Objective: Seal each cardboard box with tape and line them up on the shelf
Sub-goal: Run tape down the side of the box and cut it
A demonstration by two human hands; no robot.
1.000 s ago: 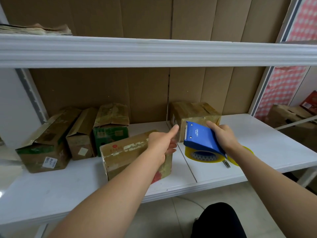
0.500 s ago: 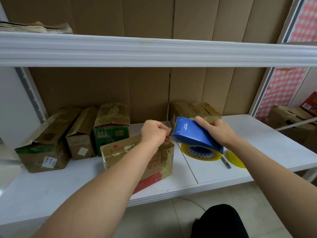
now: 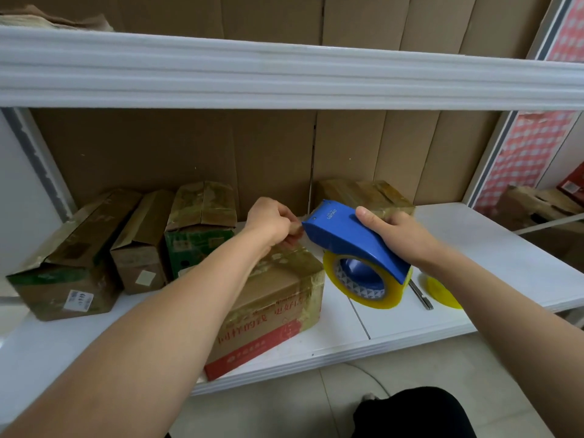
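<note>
The cardboard box [image 3: 278, 298] sits on the white shelf [image 3: 493, 257] at approx. 6 o'clock, long axis running from 7 toward 1, one corner over the shelf's front edge. We count 5 boxes in all: 3 at 9 o'clock, 1 behind at 1. Our left hand [image 3: 271, 221] pinches the tape end over its top; our right hand [image 3: 392, 229] grips the blue tape dispenser [image 3: 350, 241] w/ its yellow roll.

Blue tape dispenser [image 3: 354, 238], yellow tape roll [image 3: 363, 286], brown boxes, white shelf [image 3: 410, 320], red-white checked wall [image 3: 524, 153].
</note>
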